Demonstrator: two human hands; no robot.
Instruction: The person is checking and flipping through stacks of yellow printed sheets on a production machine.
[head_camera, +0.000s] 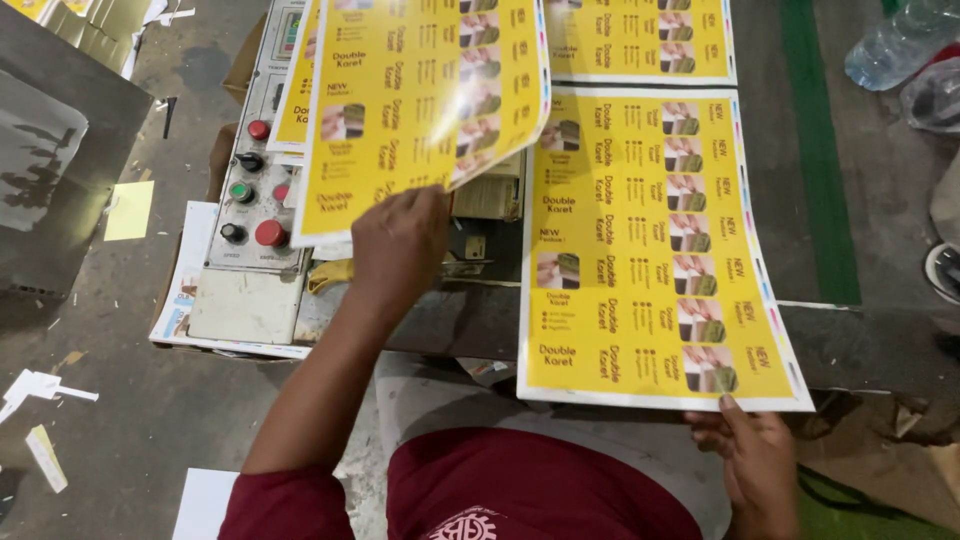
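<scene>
Sheet (420, 100) — glossy yellow, curling — lifted by left hand (400, 245), apparently pinched.

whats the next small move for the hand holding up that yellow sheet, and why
Probably carry it on leftward and lay it down clear of the stack. The left hand holds the lifted yellow sheet curled in the air over the control panel, while the right hand pins the near edge of the flat yellow sheet beneath, so nothing else seems to block it.

I note glossy yellow paper sheets (655, 250), the lifted sheet (420, 100) catching glare; painted metal control panel (250, 270), scuffed; rough, dusty concrete floor (110, 350).
</scene>
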